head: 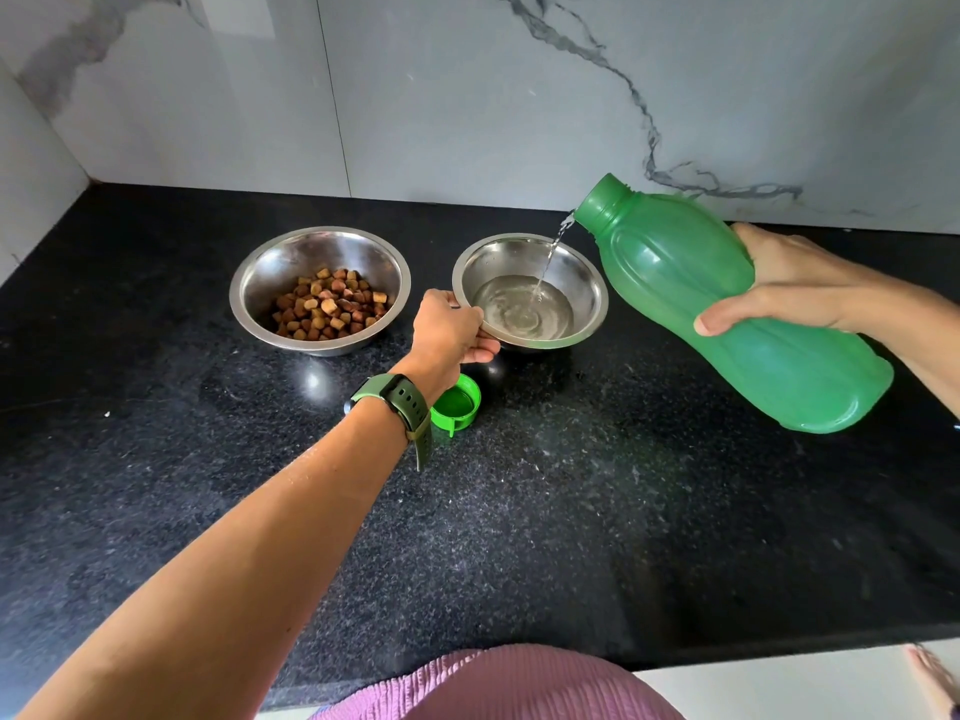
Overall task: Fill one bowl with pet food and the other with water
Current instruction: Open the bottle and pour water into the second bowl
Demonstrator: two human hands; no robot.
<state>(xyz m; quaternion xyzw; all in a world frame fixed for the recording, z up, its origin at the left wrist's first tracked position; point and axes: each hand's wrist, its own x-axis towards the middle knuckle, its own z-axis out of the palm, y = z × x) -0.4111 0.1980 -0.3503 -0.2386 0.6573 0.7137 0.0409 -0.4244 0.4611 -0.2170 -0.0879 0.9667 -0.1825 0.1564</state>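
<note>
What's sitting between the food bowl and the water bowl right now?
In the head view, the left hand sits in that gap, gripping the near-left rim of the water bowl. Behind it, only bare black counter separates it from the food bowl.

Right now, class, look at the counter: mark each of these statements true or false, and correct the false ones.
1. The left bowl holds pet food. True.
2. The right hand tilts the green bottle. True.
3. The cap is on the bottle. False: it lies on the counter.
4. The right bowl is dry. False: water is pouring in.
5. The left hand grips the food bowl. False: it holds the water bowl's rim.
</note>
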